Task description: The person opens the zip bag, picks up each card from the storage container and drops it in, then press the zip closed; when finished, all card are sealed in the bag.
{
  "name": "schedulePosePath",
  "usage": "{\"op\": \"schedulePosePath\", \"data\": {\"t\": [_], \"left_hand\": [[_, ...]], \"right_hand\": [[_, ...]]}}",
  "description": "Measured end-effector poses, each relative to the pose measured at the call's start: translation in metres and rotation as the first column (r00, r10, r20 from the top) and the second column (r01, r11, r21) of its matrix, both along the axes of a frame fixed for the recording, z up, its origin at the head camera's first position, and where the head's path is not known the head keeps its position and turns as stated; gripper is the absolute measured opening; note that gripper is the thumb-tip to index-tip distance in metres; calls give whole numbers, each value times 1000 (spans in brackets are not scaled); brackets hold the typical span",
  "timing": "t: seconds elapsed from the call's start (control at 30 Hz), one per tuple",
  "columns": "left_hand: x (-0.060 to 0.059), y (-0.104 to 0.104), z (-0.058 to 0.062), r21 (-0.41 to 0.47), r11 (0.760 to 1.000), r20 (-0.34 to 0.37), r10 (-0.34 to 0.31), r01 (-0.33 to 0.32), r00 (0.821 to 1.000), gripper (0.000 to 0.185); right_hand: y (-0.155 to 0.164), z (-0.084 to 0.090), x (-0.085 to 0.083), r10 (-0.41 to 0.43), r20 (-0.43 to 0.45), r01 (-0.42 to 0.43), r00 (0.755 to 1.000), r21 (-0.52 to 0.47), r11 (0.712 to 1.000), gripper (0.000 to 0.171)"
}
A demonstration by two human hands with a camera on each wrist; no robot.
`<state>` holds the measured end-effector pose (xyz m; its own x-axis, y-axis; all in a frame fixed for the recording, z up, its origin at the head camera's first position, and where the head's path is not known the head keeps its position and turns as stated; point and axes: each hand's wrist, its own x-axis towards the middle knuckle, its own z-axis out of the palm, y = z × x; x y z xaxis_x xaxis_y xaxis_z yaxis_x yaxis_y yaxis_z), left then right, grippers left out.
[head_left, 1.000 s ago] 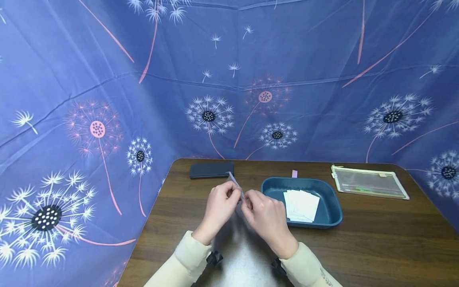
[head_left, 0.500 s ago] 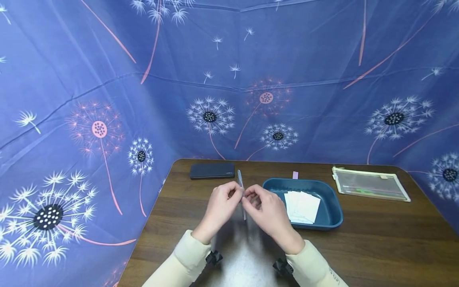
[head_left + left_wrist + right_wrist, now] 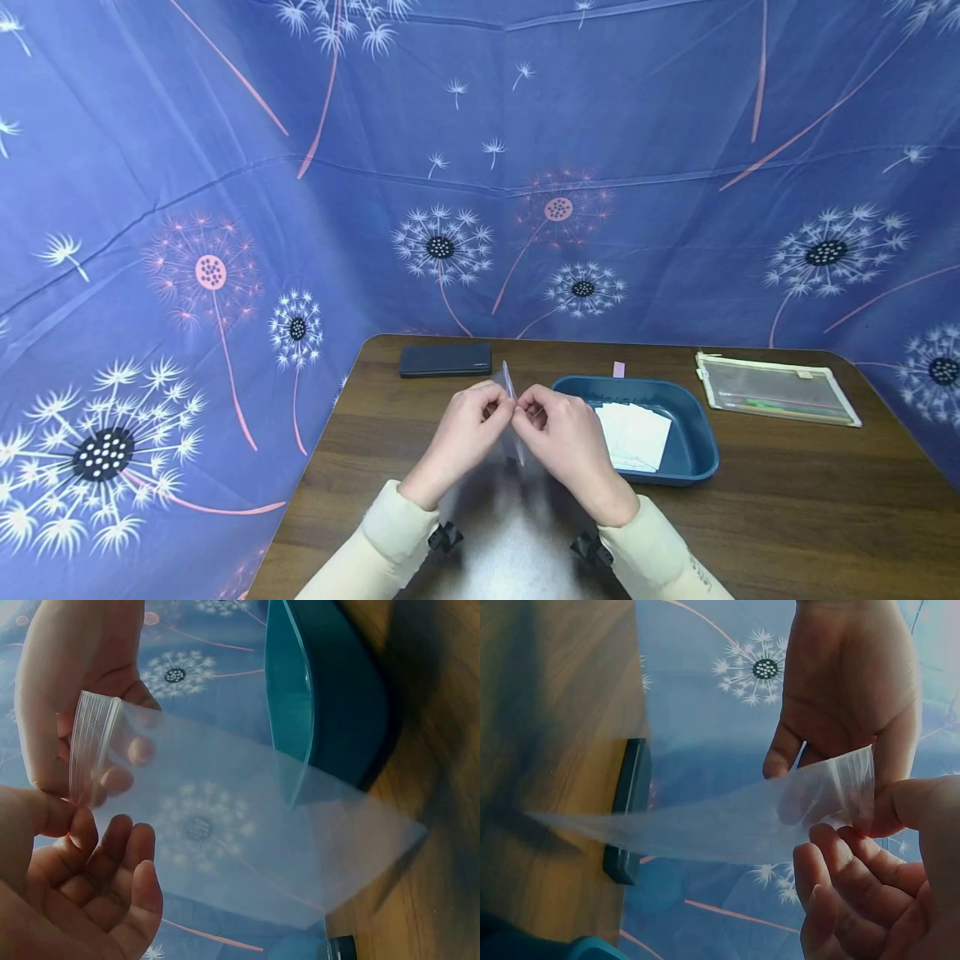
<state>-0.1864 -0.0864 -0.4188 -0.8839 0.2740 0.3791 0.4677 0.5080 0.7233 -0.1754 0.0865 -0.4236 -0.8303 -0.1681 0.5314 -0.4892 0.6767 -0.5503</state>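
1. Both hands, left hand and right hand, pinch the clear plastic zip bag by its ribbed top, above the counter.
2. Fingers gripping thin slippery film like that, I reckon it could slip free or stay shut.

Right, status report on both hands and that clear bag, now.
Left hand and right hand both pinching clear zip bag at its top edge. Bag held above table, empty. Blue tray alongside, nothing obstructing.

Two grips, left and right, are sharing one clear bag; one tray, one zip pouch and one dark case are lying beyond them.
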Motion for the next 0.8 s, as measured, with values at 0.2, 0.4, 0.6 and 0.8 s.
{"op": "schedulePosePath", "data": {"t": [0.2,0.4,0.6,0.8], "left_hand": [[-1,-1,1,-29,1000,-2,4,-4,1000,27],[0,-3,2,-93,995,-26,37,-39,999,27],[-1,-14,0,-132,987,-76,77,-86,994,29],[-1,-27,0,-132,985,-60,100,-107,993,25]], "right_hand": [[1,0,-1,-20,-41,22,999,55,998,16],[5,-1,-4,-45,-68,50,997,85,995,19],[15,2,-6,-75,-38,79,996,113,990,15],[27,6,-7,-88,-16,89,996,137,987,12]]}}
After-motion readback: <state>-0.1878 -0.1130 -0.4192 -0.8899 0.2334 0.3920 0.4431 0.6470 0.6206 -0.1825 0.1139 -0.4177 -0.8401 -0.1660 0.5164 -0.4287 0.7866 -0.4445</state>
